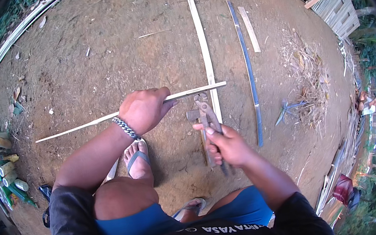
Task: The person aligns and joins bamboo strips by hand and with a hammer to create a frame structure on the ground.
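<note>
My left hand is closed around a thin pale bamboo strip, which runs crosswise from far left to just right of centre. In my right hand is a pair of rusty pincers, gripped by the handles. Their jaws point away from me, just below the strip's right end; whether they touch it I cannot tell. A hammer seems to lie on the ground behind the pincers, its handle partly hidden by my right hand. A long pale bamboo strip stretches away on the ground, passing under the held strip.
Right of centre lie a long dark-blue strip and a short pale strip. Farther right are dry leaves, a blue plastic scrap and a slatted panel. Several bottles are piled at the left. My sandalled foot stands below my left hand.
</note>
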`<state>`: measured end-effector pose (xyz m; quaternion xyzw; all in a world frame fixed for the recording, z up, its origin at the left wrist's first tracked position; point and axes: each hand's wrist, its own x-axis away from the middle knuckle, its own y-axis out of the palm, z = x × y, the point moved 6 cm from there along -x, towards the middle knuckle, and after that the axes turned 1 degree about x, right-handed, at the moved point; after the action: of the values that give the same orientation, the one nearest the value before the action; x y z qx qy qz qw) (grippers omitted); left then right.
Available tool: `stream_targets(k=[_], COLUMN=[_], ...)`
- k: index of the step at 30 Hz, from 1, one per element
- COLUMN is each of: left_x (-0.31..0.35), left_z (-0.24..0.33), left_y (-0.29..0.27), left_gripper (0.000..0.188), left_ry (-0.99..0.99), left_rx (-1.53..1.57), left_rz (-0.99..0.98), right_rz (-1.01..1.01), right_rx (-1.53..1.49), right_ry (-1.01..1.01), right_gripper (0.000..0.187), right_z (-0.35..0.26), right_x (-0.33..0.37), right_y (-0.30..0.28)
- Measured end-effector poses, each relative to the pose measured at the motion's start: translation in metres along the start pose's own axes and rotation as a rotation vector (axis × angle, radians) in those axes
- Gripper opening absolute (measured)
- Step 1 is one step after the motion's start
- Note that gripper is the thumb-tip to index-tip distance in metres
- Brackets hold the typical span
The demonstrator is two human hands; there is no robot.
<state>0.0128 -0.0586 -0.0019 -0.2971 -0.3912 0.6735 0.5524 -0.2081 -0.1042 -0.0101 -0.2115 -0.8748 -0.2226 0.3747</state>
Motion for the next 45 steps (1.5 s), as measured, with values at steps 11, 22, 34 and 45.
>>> stream_targets(k=[11, 22, 34, 45], left_x=[-0.008, 0.006, 0.008, 0.016], left_z=[-0.004, -0.002, -0.002, 0.0], left_y=[0.003, 0.042, 0.035, 0.042], left_gripper=[0.036, 0.036, 0.032, 0.03], left_ry=[-0.068, -0.026, 0.019, 0.082], left_rx=[0.01, 0.031, -0.016, 0.013], left_rz=[-0.128, -0.233, -0.129, -0.13], right_rz=[0.258, 0.017, 0.167, -0.075], right_rx=[-0.432, 0.081, -0.048, 0.501], right_ry=[-0.399, 0.08, 0.017, 0.399], right_gripper=[0.025, 0.045, 0.035, 0.033], right_z=[0.04, 0.038, 0.035, -0.02], right_x=[-0.064, 0.005, -0.002, 0.025], right_y=[0.069, -0.027, 0.002, -0.056])
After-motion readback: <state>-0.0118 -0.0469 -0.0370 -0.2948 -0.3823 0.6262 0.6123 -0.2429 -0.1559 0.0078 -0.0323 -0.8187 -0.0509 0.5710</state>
